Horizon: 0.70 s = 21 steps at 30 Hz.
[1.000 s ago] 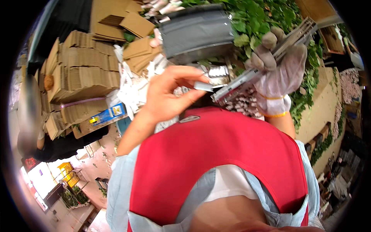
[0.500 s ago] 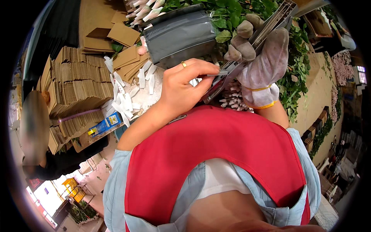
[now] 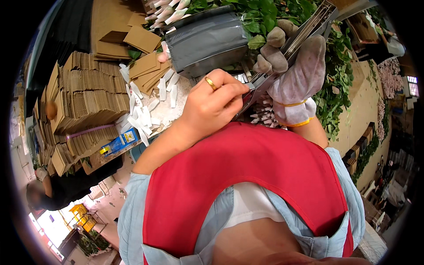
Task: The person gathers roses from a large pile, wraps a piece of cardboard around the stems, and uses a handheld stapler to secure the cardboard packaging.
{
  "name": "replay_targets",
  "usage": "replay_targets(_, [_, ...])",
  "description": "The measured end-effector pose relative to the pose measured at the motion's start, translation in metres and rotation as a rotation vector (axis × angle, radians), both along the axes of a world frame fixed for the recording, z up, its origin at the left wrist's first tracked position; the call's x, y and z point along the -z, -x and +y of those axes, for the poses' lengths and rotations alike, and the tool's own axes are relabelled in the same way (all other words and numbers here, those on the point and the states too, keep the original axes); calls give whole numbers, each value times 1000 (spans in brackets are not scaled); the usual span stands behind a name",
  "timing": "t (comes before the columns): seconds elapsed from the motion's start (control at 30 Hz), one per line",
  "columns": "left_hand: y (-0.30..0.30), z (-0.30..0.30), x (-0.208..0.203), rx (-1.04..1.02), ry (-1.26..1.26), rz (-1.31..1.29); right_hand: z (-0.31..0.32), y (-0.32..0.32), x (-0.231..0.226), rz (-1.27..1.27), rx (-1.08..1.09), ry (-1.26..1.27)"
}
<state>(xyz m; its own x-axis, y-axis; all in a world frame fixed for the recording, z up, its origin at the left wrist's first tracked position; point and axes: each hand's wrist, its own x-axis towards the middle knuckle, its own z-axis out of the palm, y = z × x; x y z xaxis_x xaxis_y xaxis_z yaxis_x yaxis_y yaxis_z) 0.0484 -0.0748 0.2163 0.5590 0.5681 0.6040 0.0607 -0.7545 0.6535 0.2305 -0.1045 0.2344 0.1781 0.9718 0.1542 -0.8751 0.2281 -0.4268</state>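
Observation:
My right hand, in a stained pale glove, is closed round a long metal device with a channel and thin rods, like an opened stapler. The device slants from the upper right toward my apron. At its near end, the bare fingers of my left hand pinch a small silvery metal piece. Whether that piece is loose or part of the device, I cannot tell. Just under the device, a bundle of pale stem-like ends shows, partly hidden by it.
A dark grey plastic-covered block stands beyond my left hand. To the left are stacked cardboard sheets, scattered white mesh sleeves and a blue tape dispenser. Leafy stems lie right of my glove. A person's arm shows far left.
My left hand has turned a little, its fingers pressing closer to the device's near end. The gloved hand and device have shifted slightly left. The person at far left has moved lower in view.

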Motion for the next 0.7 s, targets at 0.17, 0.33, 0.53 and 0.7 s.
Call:
replay_targets(0.17, [10,8,2,178,16,108,-1,0,0,-35,26,12])
replay_targets(0.33, [36,-1,23,376,320,262,-5,-6,11,15,-62,-20])
replay_targets(0.53, [91,-21,153,-451,1052,276,-16,-29,20,46,-108,-3])
replay_targets(0.7, [58,14,202,-483,298,559,-24,-35,8,-352,213,276])
